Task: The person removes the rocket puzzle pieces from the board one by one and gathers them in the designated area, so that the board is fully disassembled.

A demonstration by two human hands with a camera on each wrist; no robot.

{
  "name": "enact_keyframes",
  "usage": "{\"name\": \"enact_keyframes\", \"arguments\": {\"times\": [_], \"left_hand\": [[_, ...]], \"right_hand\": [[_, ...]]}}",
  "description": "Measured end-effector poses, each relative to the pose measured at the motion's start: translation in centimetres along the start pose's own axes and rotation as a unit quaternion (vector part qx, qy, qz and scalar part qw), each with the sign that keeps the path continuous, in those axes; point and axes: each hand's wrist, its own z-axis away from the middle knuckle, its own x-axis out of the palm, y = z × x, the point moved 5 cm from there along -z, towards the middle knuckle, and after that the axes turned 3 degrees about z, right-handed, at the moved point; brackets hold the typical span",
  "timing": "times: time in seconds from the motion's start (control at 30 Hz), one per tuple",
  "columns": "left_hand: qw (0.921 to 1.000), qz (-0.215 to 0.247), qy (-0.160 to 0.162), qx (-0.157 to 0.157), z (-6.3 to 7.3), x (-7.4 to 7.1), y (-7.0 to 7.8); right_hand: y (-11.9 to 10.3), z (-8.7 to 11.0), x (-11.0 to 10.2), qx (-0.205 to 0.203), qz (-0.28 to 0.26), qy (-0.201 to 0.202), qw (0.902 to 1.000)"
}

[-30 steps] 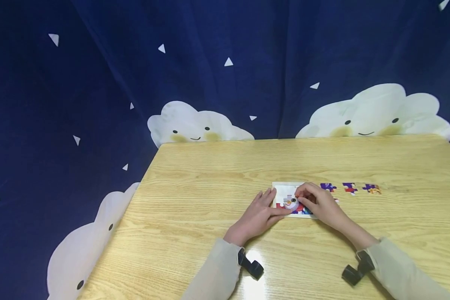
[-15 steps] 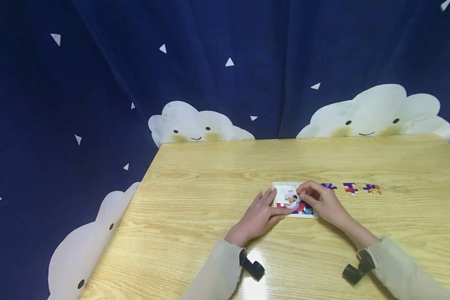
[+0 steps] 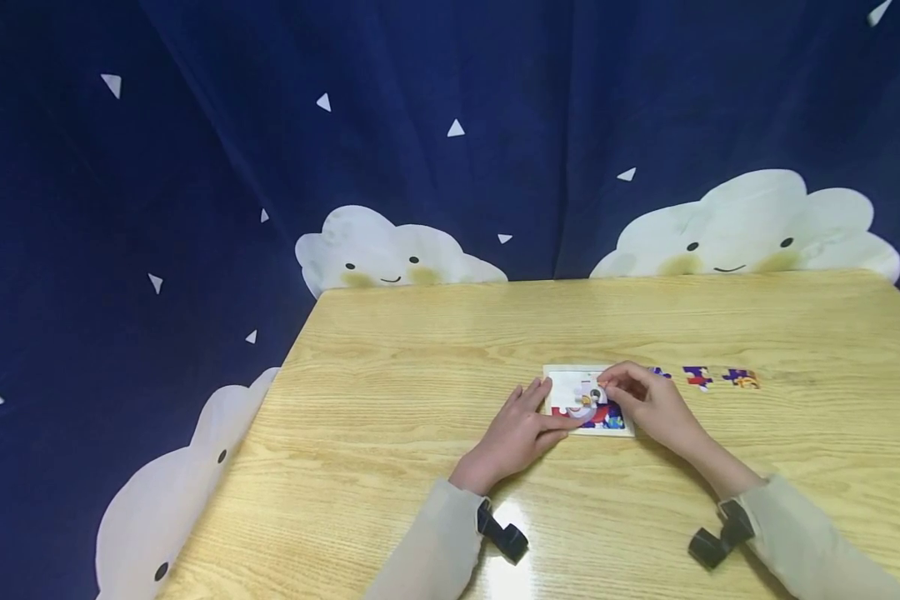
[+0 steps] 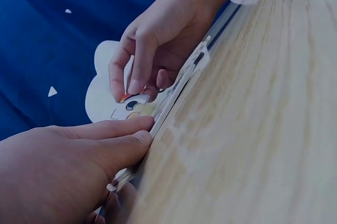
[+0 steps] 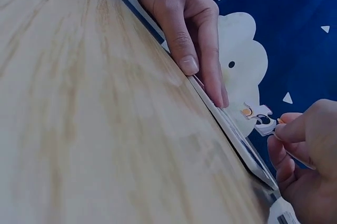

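Observation:
A jigsaw piece (image 5: 259, 117) with a dark eye and an orange spot is pinched between the thumb and finger of my right hand (image 3: 651, 404). It is held over the white puzzle tray (image 3: 566, 377), standing out from the board in the right wrist view. Along the tray's front, fitted pieces (image 3: 607, 419) show red, blue and a pale round shape. My left hand (image 3: 519, 429) rests at the tray's left and front edges with fingers extended, its thumb (image 4: 129, 149) along the near rim.
Loose jigsaw pieces lie right of the tray: a purple and red piece (image 3: 696, 377), a purple and orange piece (image 3: 741, 378), and one partly hidden behind my right hand. The wooden table (image 3: 390, 367) ends at a dark blue curtain (image 3: 390, 108) with clouds.
My right hand has shifted slightly right and away from me with the jigsaw piece, turning it a little. More of the fitted front row shows. My left hand has stayed in place.

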Motion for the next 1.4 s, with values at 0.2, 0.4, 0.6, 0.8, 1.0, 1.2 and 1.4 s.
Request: {"name": "enact_keyframes", "arguments": {"times": [0.2,0.4,0.6,0.8,1.0,1.2,1.4], "left_hand": [[1.0000,0.002,0.000,-0.004,0.0,0.1,0.0],[0.9998,0.015,-0.003,-0.009,0.0,0.0,0.0],[0.9999,0.015,0.001,-0.006,0.1,0.0,0.0],[0.9998,0.017,0.002,-0.007,0.1,0.0,0.0],[0.9998,0.020,0.002,-0.009,0.1,0.0,0.0],[0.9995,0.026,0.001,-0.016,0.1,0.1,0.0],[0.9991,0.036,-0.002,-0.023,0.1,0.1,0.0]], "right_hand": [[0.8,0.6,-1.0,0.002,0.002,0.018,0.9998],[1.8,1.1,-2.2,0.004,0.013,0.037,0.9992],[2.3,1.8,-3.4,0.028,0.034,0.038,0.9983],[2.8,2.5,-4.4,0.042,0.029,0.036,0.9981],[3.5,3.1,-5.3,0.040,0.040,0.045,0.9974],[4.2,3.8,-6.2,0.034,0.058,0.063,0.9957],[4.6,4.2,-7.1,0.038,0.062,0.066,0.9951]]}}
